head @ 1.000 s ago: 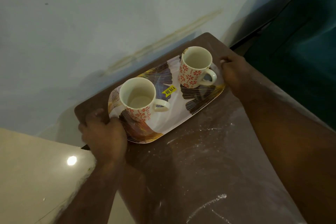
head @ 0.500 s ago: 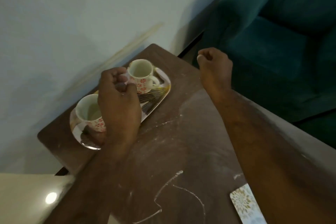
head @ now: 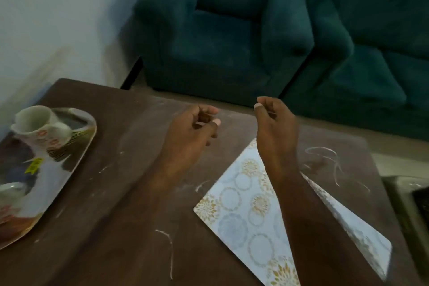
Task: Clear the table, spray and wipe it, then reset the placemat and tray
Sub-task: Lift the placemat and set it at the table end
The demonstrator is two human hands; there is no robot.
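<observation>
The patterned tray rests on the left side of the brown table, with a floral mug standing at its far end. A second mug shows only partly at the left edge. A pale blue placemat with gold and grey circles lies on the right half of the table. My left hand hovers over the table's middle, fingers loosely curled, holding nothing. My right hand is raised above the placemat's far corner, fingers curled and empty; its forearm covers part of the mat.
White streaks and dust mark the table top. Two teal armchairs stand beyond the far edge. A pale wall runs along the left. A dark box-like object sits at the right, beside the table.
Both hands have let go of the tray and moved right, toward the placemat. The view has swung right, so the tray now sits at the left edge and the mat is in full view.
</observation>
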